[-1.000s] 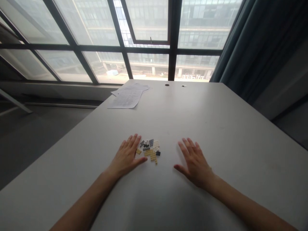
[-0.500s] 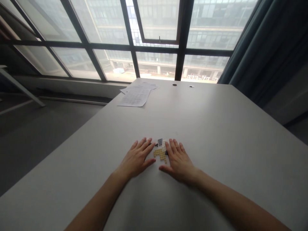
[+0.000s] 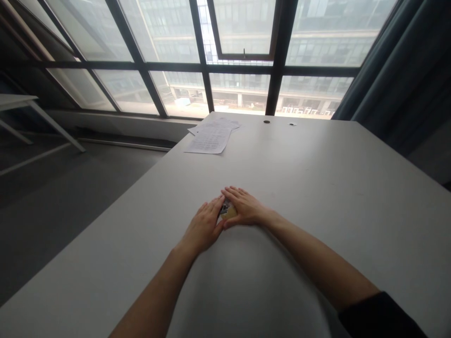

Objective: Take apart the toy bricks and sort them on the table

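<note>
My left hand (image 3: 204, 223) and my right hand (image 3: 245, 206) rest on the white table with fingers stretched out, forming a ring. Their fingertips meet or nearly meet at the far side, and the thumbs come together at the near side. Inside this ring lies a small cluster of building-block pieces. A tan studded piece (image 3: 230, 211) shows beside my right palm, and dark grey pieces (image 3: 224, 208) lie against the fingers of my left hand. Part of the cluster is hidden under the fingers. Neither hand grips a piece.
Printed paper sheets (image 3: 210, 141) lie at the far left of the table (image 3: 299, 178). Two round cable holes, one of them a dark hole (image 3: 267, 122), sit by the far edge. Windows stand behind, with a dark curtain (image 3: 394, 70) on the right and another table (image 3: 17, 101) at left.
Both hands have closed in around the pieces; my right hand swung left and turned inward. The pieces are pushed into a tighter cluster. The view has shifted slightly left.
</note>
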{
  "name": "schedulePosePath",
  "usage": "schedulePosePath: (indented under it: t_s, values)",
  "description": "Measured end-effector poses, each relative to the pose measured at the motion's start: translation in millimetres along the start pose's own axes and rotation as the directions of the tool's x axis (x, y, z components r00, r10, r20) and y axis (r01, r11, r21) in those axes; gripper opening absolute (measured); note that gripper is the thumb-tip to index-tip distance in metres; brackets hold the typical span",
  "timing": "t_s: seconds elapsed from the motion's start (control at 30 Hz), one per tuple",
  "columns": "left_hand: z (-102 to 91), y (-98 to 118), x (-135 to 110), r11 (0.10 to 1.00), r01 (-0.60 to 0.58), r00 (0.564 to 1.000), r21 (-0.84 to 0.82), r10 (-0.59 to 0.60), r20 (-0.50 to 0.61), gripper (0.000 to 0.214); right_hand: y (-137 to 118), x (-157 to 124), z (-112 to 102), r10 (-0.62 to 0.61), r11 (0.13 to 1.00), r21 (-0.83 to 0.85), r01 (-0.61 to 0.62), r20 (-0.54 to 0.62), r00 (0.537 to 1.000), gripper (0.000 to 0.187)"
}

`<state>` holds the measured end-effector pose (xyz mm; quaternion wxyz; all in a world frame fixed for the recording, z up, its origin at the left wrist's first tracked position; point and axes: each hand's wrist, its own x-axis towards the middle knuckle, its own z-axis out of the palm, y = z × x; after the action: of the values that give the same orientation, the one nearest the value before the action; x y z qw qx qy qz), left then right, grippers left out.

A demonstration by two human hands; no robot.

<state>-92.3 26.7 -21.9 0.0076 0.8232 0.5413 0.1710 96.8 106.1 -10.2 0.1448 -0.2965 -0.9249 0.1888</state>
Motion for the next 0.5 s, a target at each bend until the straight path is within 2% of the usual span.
schedulePosePath:
  t_s: [0.1,0.2,0.33,0.5]
  values:
    - [-2.0,-1.3,0.3,0.999,0.023,0.999,-0.035,-0.025,-0.045,0.059,4.0,-13.6,-2.4,0.099,0.995,0.031,-0.097,-0.089,0.991,0.106]
    - [-3.2,-1.3,0.4,0.998,0.067,0.995,-0.018,-0.069,-0.073,0.061,7.8,-37.6,-3.6,0.178,0.981,-0.065,-0.184,-0.089,0.980,0.111]
    - [-1.1,0.4,1.1,0.999,0.026,1.000,0.048,-0.026,0.003,0.071,7.6,-57.7,-3.3,0.162,0.965,-0.206,-0.162,-0.016,0.987,0.099]
    - [1.5,2.4,4.8,0.989,0.041,0.998,0.141,-0.046,0.031,0.070,3.5,-43.6,-1.0,0.143,0.955,-0.265,-0.132,0.021,0.989,0.083]
